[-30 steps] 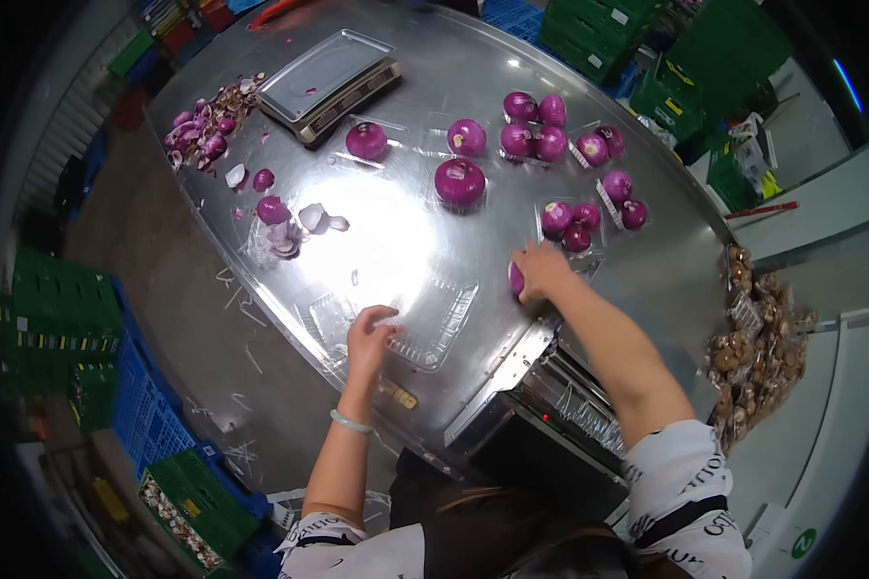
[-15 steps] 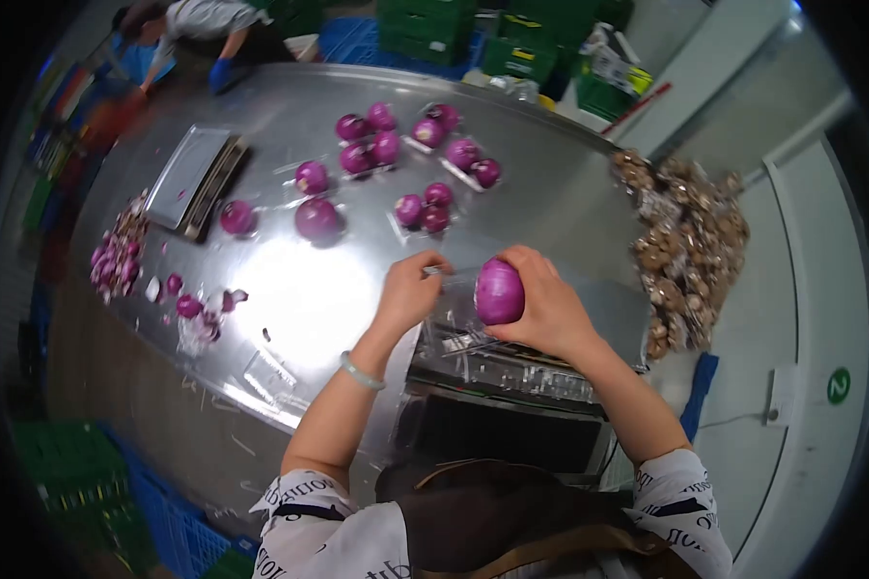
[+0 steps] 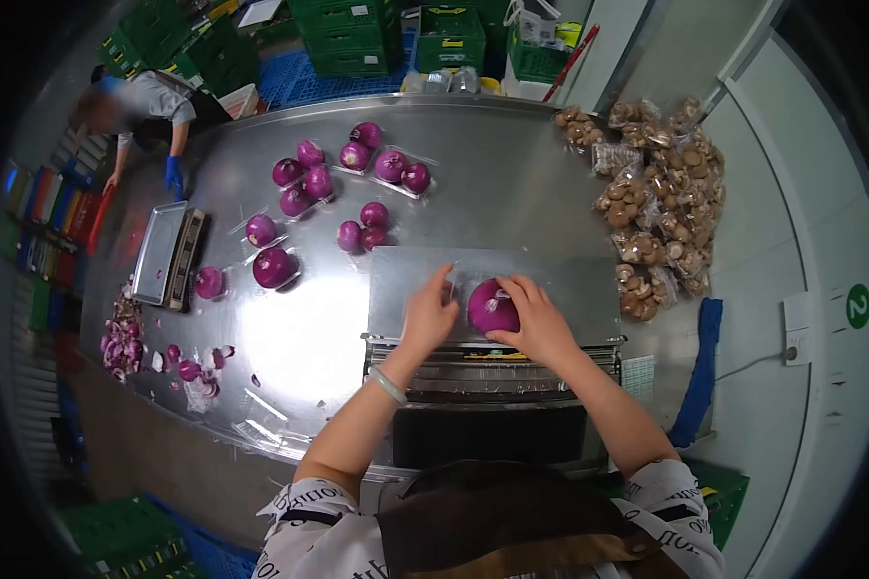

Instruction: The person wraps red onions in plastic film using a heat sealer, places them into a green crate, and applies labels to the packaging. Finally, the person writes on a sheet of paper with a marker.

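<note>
A large red onion (image 3: 492, 307) rests on the flat metal plate (image 3: 405, 275) of a machine in front of me. My right hand (image 3: 538, 326) is wrapped round its right side, thumb below and fingers above. Just left of the onion is my left hand (image 3: 428, 314), its fingers bent as in a pinch. Something clear, like thin plastic, shows faintly beside those fingertips; what they hold is too hard to make out. Slots and rollers (image 3: 497, 372) run along the machine's near edge.
Several red onions on clear trays (image 3: 304, 183) stand across the steel table (image 3: 511, 145). Bagged mushrooms (image 3: 661, 207) are heaped at right. A scale (image 3: 169, 256) and onion peelings (image 3: 124, 338) lie at left. Beyond the table's far left edge a person (image 3: 154, 106) with a blue glove leans over.
The onion has come down onto the plate from a raised position, with my right hand still round it. My left hand stays close at its left. The camera view has turned.
</note>
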Available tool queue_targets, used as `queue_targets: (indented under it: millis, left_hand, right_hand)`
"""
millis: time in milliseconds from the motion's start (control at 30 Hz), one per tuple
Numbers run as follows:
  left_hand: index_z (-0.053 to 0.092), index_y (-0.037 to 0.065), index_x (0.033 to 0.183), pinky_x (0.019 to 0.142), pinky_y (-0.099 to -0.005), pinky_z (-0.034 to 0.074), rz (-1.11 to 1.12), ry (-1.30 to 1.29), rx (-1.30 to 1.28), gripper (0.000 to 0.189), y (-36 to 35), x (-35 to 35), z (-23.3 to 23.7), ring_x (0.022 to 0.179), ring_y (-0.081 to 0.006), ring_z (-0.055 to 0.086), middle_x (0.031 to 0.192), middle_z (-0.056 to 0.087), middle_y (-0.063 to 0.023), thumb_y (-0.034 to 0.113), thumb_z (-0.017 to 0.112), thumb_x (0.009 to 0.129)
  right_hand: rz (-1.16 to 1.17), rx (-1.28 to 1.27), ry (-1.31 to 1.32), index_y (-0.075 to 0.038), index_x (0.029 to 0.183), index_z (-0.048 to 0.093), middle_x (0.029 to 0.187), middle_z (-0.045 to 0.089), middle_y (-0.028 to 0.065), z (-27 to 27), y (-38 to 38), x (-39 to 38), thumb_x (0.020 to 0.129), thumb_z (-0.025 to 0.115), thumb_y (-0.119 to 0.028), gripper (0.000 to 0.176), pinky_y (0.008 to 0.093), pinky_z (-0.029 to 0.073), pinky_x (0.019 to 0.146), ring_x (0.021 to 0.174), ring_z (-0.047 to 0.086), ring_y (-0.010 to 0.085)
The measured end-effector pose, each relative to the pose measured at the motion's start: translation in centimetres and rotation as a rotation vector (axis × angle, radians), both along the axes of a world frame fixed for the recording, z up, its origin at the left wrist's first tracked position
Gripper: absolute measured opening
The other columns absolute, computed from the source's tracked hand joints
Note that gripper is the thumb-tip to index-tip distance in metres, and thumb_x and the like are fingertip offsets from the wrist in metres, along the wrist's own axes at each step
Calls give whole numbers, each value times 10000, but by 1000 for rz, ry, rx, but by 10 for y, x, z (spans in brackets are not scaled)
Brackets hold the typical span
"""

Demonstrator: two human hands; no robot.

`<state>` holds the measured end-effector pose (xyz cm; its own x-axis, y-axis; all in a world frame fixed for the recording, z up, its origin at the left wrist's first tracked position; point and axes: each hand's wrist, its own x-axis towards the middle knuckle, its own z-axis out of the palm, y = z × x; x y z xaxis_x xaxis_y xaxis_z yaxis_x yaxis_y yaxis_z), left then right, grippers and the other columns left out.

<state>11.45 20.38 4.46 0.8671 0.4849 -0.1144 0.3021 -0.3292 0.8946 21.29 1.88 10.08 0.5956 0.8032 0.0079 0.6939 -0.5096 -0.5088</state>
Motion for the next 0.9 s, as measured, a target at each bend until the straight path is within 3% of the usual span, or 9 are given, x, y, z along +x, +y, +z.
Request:
queue_targets:
  millis: [33,200,400,533,567,633,700,800,900]
  left_hand:
    - [406,30,1362,820,-409,484,-20,-149,193,640,-8,-10,-2,933,-356,601,1101,581,-218,4,583,747]
    - [381,12,1376,848,-419,469,-29,-28,49,651,-19,-25,6,957,-378,579,1092,558,-225,-5,564,752]
    - [410,33,1371,845,-401,475,16,-39,118,631,-25,-26,-2,959,-365,586,1118,574,-205,25,579,763]
    - [465,37,1334,744,-361,501,51,-37,95,559,-11,-56,14,791,-254,608,1133,600,-148,128,657,817]
    - [522,40,1282,688,-343,504,111,-82,176,510,-6,-72,23,706,-221,595,1113,614,-126,158,695,816]
    - [635,12,1085,669,-340,503,215,-115,304,332,11,-109,28,723,-221,615,973,653,-106,144,732,797]
    - [685,7,899,694,-370,496,365,-2,417,227,13,-138,30,763,-296,624,861,656,-130,190,749,780]
    - [688,31,741,694,-418,455,296,114,646,295,-2,-151,2,781,-312,569,794,620,-108,312,778,729]
    - [684,54,684,760,-445,388,313,93,759,285,-42,-126,5,841,-295,528,772,570,-80,319,788,699]
  right_hand:
    - [7,22,15,-100,1353,414,1342,418,143,-4,1,-1,651,829,-339,850,442,432,995,1203,468,374]
    - [124,45,102,-160,1356,423,1335,430,125,1,-12,11,651,822,-326,827,437,458,967,1161,513,365]
    - [70,85,108,-150,1362,430,1376,429,118,-3,-17,6,667,811,-349,817,436,430,1000,1194,493,352]
    - [64,174,15,-102,1323,475,1358,462,125,19,-46,-2,731,768,-319,695,430,398,1025,1230,455,355]
    - [30,191,21,-87,1303,491,1343,474,131,22,-66,-2,742,760,-312,662,425,397,1021,1228,456,353]
    - [-47,240,27,-58,1262,522,1312,499,143,21,-112,1,762,743,-298,597,416,395,1012,1225,459,350]
    - [-266,216,44,-21,1164,574,1214,544,152,2,-153,-7,779,727,-284,491,423,408,958,1135,510,336]
    - [-474,-145,-148,-16,1012,636,1074,589,135,-17,-171,-29,791,711,-299,367,428,418,884,1002,547,311]
    - [-459,-341,-268,-23,863,671,935,621,118,-36,-149,-43,799,698,-317,302,421,413,831,923,554,297]
